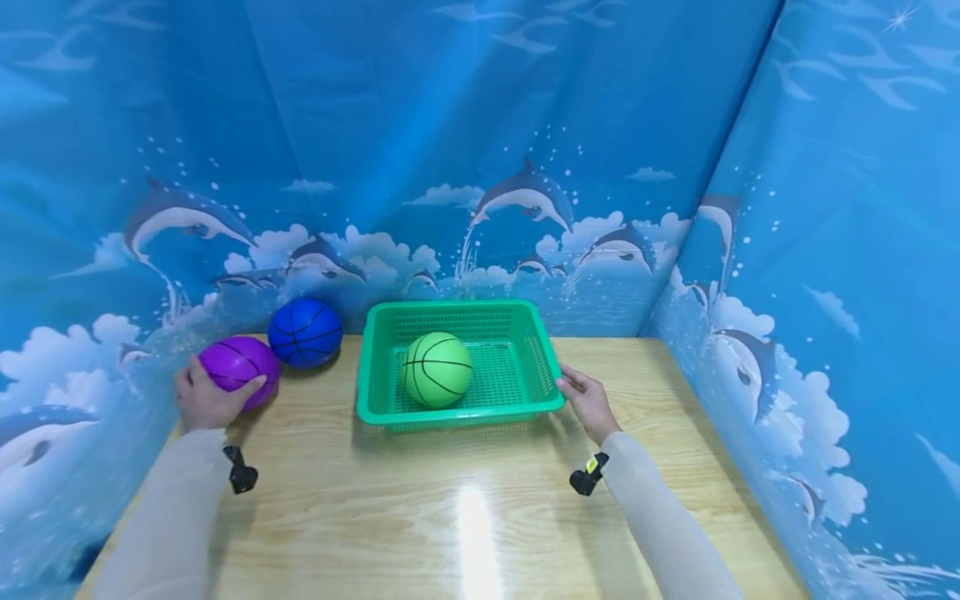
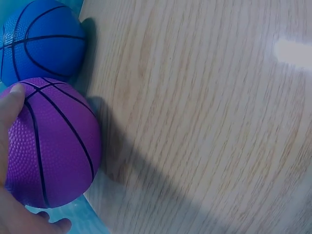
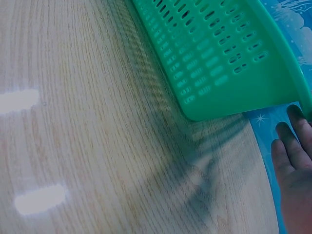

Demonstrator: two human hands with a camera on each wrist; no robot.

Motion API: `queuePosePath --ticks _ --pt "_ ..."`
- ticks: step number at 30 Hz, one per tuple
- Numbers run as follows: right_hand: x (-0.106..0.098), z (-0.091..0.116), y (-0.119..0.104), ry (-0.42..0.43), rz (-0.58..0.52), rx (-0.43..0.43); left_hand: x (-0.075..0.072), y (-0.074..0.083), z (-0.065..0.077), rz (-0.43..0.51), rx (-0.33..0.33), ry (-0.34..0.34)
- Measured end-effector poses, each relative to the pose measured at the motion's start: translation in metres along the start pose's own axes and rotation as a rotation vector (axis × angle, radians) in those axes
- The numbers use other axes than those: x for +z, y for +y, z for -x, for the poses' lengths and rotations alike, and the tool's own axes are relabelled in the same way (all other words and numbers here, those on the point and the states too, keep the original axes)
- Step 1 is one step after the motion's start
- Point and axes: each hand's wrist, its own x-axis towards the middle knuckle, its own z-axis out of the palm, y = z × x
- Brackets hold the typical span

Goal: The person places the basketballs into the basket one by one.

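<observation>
My left hand (image 1: pixel 206 400) grips a purple ball (image 1: pixel 242 367) with black basketball lines, thumb and fingers spread around its near side. In the left wrist view, the thumb lies on the purple ball (image 2: pixel 58 146); whether the ball touches the table cannot be told. Right behind it sits a blue ball (image 1: pixel 306 332) of the same pattern. A green plastic basket (image 1: pixel 457 414) stands at the middle, holding a light green ball (image 1: pixel 438 370) in its left half. At the basket's right rim, my right hand (image 1: pixel 591 406) holds the edge, with several fingers (image 3: pixel 294 146) below it.
A pale wooden table (image 1: pixel 375 517) lies under everything, with a bright light reflection near its front. Blue cloth with dolphins (image 1: pixel 450 125) hangs behind and along both sides. Each wrist carries a small black camera (image 1: pixel 242 473).
</observation>
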Motion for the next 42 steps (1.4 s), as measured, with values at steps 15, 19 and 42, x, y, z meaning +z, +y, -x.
queuePosePath --ticks 15,19,42 --pt "0.0 0.001 0.0 0.005 -0.003 0.016 0.011 -0.002 0.009 0.125 0.023 0.094" --pt "0.001 0.001 0.001 0.001 -0.012 0.015 0.011 -0.003 0.014 0.143 -0.022 0.103" --pt "0.001 0.003 -0.002 -0.013 -0.015 -0.017 -0.015 0.07 0.035 0.319 0.258 0.226"
